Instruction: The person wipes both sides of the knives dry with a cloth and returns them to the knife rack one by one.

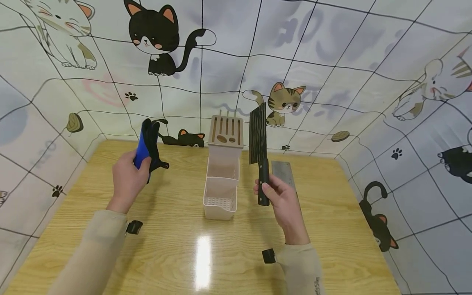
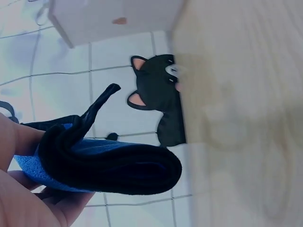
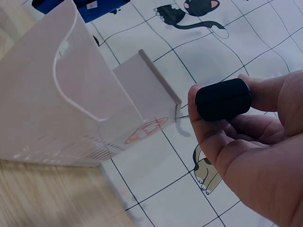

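Note:
My left hand grips a folded blue cloth with black edging and a black loop, above the left side of the table. In the left wrist view, the cloth's folded black end points away from the fingers. My right hand holds a kitchen cleaver by its black handle, blade upward. The right wrist view shows only the handle's butt end between thumb and fingers. Between the hands stands a pale plastic knife and utensil holder with a slotted beige top and open front compartments.
A flat grey strip lies on the wooden table beyond my right hand, partly hidden by it. Walls covered with a cat-print sheet close off the back and both sides of the table.

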Tool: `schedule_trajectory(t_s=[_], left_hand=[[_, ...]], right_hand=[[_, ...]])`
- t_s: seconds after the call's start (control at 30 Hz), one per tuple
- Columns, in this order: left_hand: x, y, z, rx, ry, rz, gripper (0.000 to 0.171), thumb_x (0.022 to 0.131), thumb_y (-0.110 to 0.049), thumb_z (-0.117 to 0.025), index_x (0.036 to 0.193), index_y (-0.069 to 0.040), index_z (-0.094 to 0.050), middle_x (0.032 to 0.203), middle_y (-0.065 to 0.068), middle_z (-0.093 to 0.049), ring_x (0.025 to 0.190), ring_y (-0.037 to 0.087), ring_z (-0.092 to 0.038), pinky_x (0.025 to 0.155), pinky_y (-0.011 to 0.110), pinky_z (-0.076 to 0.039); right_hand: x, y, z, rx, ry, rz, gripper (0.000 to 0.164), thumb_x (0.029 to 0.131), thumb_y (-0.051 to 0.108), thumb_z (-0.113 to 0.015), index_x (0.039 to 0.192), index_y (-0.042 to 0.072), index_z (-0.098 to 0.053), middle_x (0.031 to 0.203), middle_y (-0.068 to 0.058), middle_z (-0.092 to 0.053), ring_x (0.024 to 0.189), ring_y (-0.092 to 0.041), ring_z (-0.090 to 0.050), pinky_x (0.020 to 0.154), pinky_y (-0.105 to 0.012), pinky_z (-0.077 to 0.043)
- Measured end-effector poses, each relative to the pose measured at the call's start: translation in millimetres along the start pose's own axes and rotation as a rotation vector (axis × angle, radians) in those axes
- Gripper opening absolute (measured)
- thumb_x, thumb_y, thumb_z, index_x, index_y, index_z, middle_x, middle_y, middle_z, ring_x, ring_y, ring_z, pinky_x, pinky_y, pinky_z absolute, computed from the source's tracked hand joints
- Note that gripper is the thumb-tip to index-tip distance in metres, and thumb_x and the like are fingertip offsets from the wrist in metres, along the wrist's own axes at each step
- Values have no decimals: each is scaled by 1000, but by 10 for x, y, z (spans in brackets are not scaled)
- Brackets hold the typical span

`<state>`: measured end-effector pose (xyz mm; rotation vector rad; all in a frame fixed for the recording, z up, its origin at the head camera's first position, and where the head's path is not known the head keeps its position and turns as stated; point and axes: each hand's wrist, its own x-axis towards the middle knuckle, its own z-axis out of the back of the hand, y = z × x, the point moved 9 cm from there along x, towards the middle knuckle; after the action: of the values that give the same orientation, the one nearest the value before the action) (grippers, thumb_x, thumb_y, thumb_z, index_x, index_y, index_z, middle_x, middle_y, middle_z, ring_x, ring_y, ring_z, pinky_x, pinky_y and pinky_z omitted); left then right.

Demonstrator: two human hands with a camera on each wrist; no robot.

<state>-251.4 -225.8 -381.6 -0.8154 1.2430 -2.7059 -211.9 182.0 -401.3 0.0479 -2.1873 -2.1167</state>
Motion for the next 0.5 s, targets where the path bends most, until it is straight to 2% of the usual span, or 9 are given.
schedule_trajectory(t_s=[0.07, 0.17, 0.2, 0.23, 0.27, 0.33, 0.43, 0.5], left_hand=[[9, -82, 33, -16, -30, -10, 21, 95, -8, -67, 104, 11, -71, 98, 31, -72, 83, 48, -71, 69, 42, -58], [16, -218, 61, -40, -61, -37, 16, 95, -7, -68, 97, 8, -71, 93, 28, -74, 76, 44, -72, 64, 14, -46], [17, -262, 63, -48, -68, -45, 16, 94, -7, -69, 98, 8, -72, 93, 27, -75, 75, 43, -73, 63, 9, -43], [16, -309, 63, -61, -72, -54, 16, 94, -6, -69, 100, 8, -72, 94, 27, -75, 76, 43, -73, 64, 9, -45], [16, -355, 60, -75, -76, -61, 16, 94, -6, -69, 102, 8, -73, 95, 27, -75, 76, 43, -74, 65, 12, -50], [16, -451, 55, -94, -87, -78, 20, 93, -4, -70, 108, 9, -73, 98, 28, -75, 79, 45, -73, 68, 30, -58], [26, -612, 56, -113, -112, -117, 23, 92, -2, -71, 113, 8, -73, 101, 29, -74, 84, 47, -72, 73, 55, -58], [37, -735, 62, -118, -136, -159, 23, 91, -1, -71, 113, 8, -73, 102, 28, -74, 87, 47, -71, 75, 57, -56]], right_hand=[[16, 37, -29, 10, 5, 10, 35, 106, 3, -54, 138, -10, -56, 110, -12, -69, 95, -17, -72, 92, -35, -60], [29, 91, -83, 28, 14, 27, 36, 106, 3, -53, 139, -10, -55, 109, -8, -69, 95, -17, -72, 93, -34, -60], [32, 111, -105, 35, 17, 35, 36, 106, 2, -53, 140, -11, -54, 108, -7, -70, 95, -17, -72, 92, -34, -60], [36, 129, -129, 43, 23, 46, 36, 106, 2, -52, 140, -11, -54, 108, -6, -70, 96, -18, -72, 92, -34, -60], [40, 148, -156, 53, 29, 56, 36, 106, 2, -52, 140, -12, -54, 108, -6, -70, 96, -18, -72, 92, -33, -60], [45, 178, -212, 68, 43, 76, 36, 107, 2, -52, 139, -13, -53, 107, -4, -70, 97, -18, -72, 92, -33, -60], [43, 202, -310, 94, 71, 97, 37, 107, 4, -52, 138, -15, -52, 106, -3, -71, 96, -18, -72, 92, -33, -60], [37, 198, -368, 114, 86, 103, 37, 107, 5, -53, 136, -17, -53, 105, -3, -71, 95, -16, -71, 91, -32, -60]])
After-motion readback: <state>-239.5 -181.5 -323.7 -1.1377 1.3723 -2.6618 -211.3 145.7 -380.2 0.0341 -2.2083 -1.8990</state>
